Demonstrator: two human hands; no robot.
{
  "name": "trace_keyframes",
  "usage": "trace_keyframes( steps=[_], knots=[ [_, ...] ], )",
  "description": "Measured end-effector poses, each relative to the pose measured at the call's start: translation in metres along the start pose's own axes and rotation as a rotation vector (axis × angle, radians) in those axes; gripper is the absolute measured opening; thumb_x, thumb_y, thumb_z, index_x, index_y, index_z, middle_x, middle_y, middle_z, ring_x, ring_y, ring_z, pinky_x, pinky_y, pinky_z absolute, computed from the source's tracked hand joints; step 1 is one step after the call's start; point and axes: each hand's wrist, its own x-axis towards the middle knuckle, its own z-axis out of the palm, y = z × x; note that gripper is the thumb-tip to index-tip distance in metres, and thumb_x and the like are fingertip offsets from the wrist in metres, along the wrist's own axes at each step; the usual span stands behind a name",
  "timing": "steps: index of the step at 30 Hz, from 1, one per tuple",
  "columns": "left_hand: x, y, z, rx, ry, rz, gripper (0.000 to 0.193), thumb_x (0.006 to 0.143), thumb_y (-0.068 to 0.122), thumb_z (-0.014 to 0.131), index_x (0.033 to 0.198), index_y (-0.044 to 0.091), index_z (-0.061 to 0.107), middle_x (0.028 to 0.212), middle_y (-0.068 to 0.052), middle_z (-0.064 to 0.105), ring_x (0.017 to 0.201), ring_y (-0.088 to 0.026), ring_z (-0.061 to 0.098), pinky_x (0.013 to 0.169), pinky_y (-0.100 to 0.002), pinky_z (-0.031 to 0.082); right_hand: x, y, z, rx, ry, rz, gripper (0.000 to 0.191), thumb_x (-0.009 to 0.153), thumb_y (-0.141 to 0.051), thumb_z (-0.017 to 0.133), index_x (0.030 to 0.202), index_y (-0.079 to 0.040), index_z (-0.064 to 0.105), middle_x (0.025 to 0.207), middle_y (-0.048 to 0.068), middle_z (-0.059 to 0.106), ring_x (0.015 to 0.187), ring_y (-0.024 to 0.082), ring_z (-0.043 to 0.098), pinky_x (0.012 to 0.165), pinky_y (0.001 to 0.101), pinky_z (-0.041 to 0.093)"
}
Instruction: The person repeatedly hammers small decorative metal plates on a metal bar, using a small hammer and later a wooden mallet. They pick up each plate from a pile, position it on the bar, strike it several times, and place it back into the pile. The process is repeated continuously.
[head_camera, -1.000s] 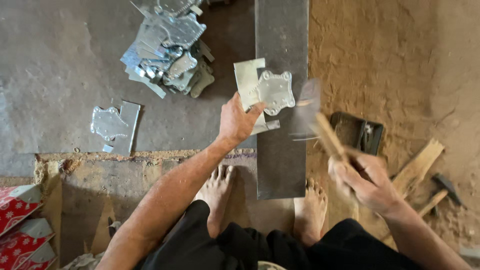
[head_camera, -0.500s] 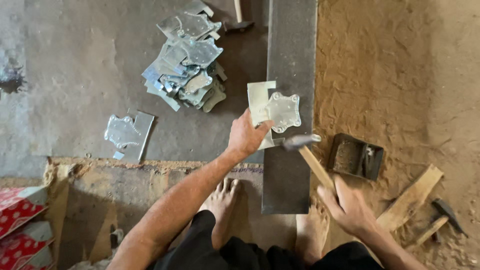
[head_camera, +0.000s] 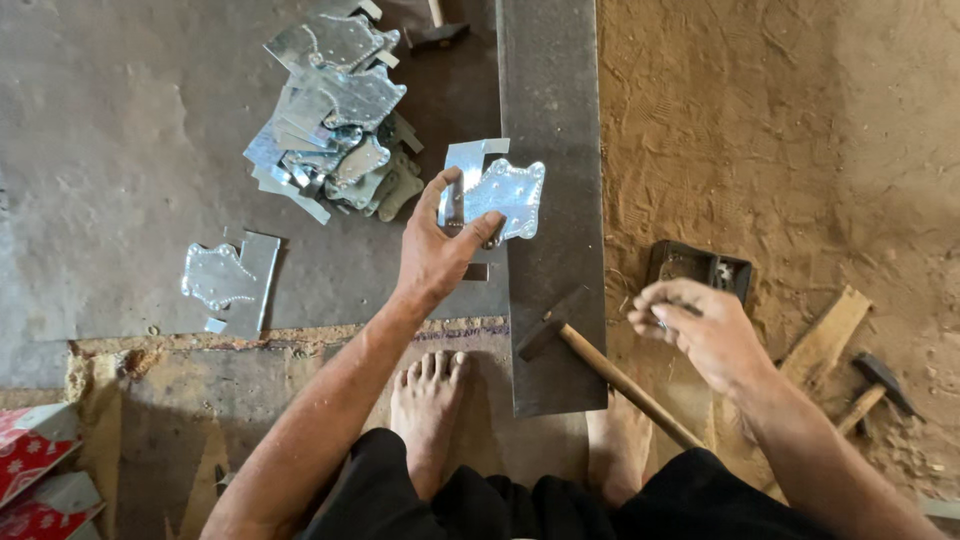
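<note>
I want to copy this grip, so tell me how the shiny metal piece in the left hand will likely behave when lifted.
The metal piece looks thin and flat, so probably light; the left hand holds it up by fingertips alone. Its cut edges may be sharp. The glossy surface could be slippery, and thin sheet may flex slightly.

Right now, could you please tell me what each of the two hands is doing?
Left hand: closed on a shiny cut metal plate, held above the dark steel bar.
Right hand: fingers curled near the small dark box; contents cannot be told.
</note>
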Motion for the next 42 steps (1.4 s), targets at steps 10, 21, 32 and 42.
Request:
trace_keyframes(
  steps=[10,21,32,42],
  knots=[
    [-0.003,-0.002,-0.012,0.37,0.013,0.137,0.104,0.071,0.054,0.086,0.152,0.002,0.044,0.135,-0.022,0.054,0.127,-0.033,0.057,0.106,-0.043,0.047,0.026,-0.061,0.049,-0.248,-0.205,-0.217,0.02,0.098,-0.005,0.056,0.115,0.001,0.062,0.104,0.018,0.074,0.088,0.022,0.075,0.076,0.0331,0.064],
    [0.009,0.001,-0.005,0.532,0.131,0.281,0.103,0.074,0.042,0.092,0.154,0.004,0.038,0.131,-0.02,0.051,0.123,-0.037,0.057,0.104,-0.047,0.049,0.071,-0.046,0.097,-0.976,-0.036,-1.106,0.015,0.081,-0.006,0.081,0.096,-0.006,0.081,0.084,0.015,0.066,0.077,0.03,0.068,0.068,0.0401,0.055],
    [0.013,0.001,0.016,0.647,0.007,0.219,0.109,0.073,0.043,0.091,0.157,0.01,0.029,0.13,-0.017,0.046,0.118,-0.036,0.058,0.098,-0.045,0.051,0.059,-0.025,0.046,-0.674,0.007,-0.635,0.025,0.106,-0.024,0.06,0.106,-0.005,0.076,0.087,0.013,0.076,0.071,0.02,0.068,0.06,0.0354,0.053],
    [0.008,-0.008,0.022,0.652,0.002,0.181,0.109,0.072,0.04,0.092,0.157,0.014,0.028,0.129,-0.016,0.047,0.115,-0.034,0.06,0.094,-0.045,0.053,-0.015,0.064,0.01,-1.301,-0.258,-0.466,0.044,0.085,-0.051,0.072,0.085,-0.008,0.064,0.079,0.011,0.064,0.064,0.021,0.058,0.052,0.0365,0.048]
  ],
)
